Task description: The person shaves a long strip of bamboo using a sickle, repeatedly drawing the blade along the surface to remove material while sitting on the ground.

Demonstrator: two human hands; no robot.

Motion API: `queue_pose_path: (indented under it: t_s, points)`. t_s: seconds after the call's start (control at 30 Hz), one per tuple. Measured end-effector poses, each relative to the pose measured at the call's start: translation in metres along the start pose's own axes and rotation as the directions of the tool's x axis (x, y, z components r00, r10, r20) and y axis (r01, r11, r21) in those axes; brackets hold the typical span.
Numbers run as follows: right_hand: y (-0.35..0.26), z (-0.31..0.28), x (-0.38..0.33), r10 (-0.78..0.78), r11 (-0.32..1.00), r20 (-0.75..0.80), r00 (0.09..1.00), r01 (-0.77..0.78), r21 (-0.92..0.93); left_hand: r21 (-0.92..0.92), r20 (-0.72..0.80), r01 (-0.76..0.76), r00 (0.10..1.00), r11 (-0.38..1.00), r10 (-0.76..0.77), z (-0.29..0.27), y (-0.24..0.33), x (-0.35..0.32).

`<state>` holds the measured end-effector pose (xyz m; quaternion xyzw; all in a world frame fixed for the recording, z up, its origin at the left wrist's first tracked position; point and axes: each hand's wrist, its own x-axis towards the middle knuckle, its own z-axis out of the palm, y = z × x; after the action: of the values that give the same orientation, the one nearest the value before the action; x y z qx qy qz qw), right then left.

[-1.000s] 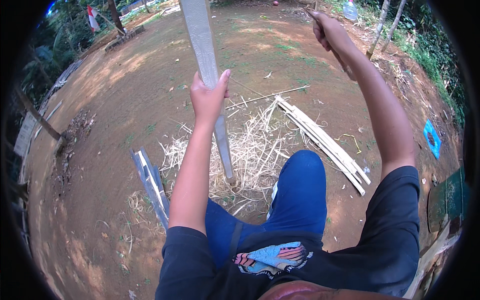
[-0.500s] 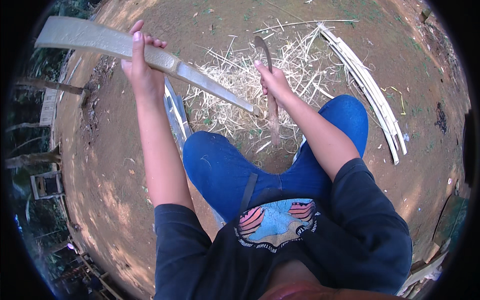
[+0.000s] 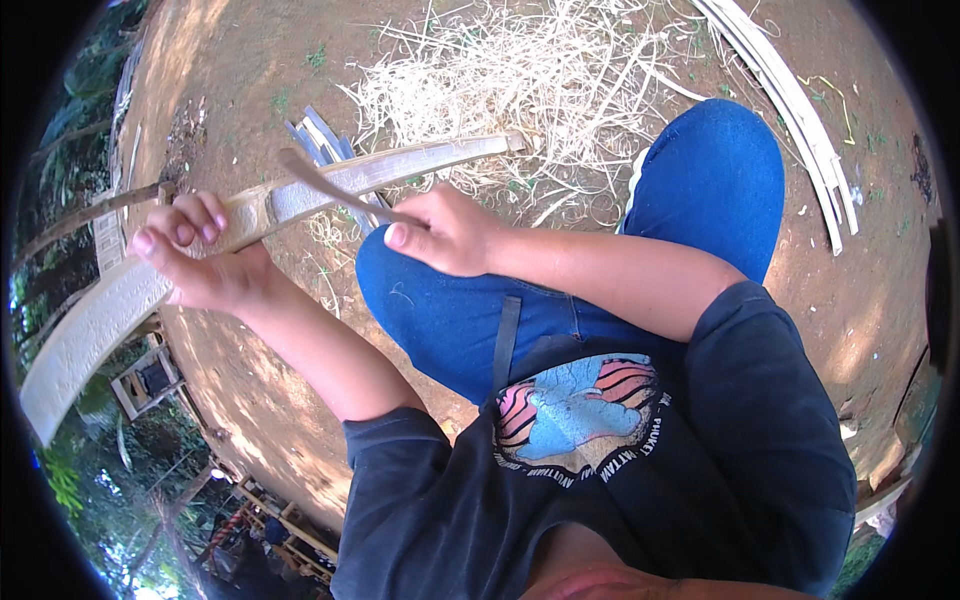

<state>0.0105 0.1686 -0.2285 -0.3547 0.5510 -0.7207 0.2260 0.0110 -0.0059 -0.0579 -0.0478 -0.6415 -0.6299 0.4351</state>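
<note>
My left hand (image 3: 205, 255) supports a long split bamboo piece (image 3: 345, 180), its palm underneath and its thumb and fingers curled up around the sides. The bamboo slants from the lower left up to the right, its inner face upward, with a node ridge just beyond my fingers. My right hand (image 3: 445, 230) is closed around a curved knife, its handle mostly hidden in the fist. The narrow dark blade (image 3: 330, 188) crosses over the bamboo close to the node; whether it touches cannot be told.
A pile of pale bamboo shavings (image 3: 500, 80) lies on the dirt ground ahead. Long split strips (image 3: 790, 100) rest at the right. Several shorter strips (image 3: 325, 140) lie beyond my left knee. My bent legs in blue trousers (image 3: 710, 190) sit beneath my arms.
The bamboo has swung lower at its left end and now lies flatter. My right hand has moved left, bringing the knife over the bamboo. My view has shifted toward my lap.
</note>
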Motion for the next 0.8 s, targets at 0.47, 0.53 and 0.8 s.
queue_pose_path:
  t_s: [0.47,0.53,0.8]
  points:
    - [0.132,-0.059,-0.03,0.737,0.621,-0.193,0.648,-0.762,-0.186,0.051,0.047,-0.086,0.995,0.995,0.084,0.023,0.016,-0.018]
    - [0.144,-0.07,-0.039,0.758,0.56,-0.233,0.609,-0.791,-0.247,0.059,0.039,-0.082,0.996,0.995,0.08,0.023,0.016,-0.017]
    - [0.125,-0.038,-0.007,0.512,0.825,-0.3,0.805,-0.558,-0.09,0.144,-0.173,-0.068,0.981,0.987,0.093,0.026,0.006,-0.011]
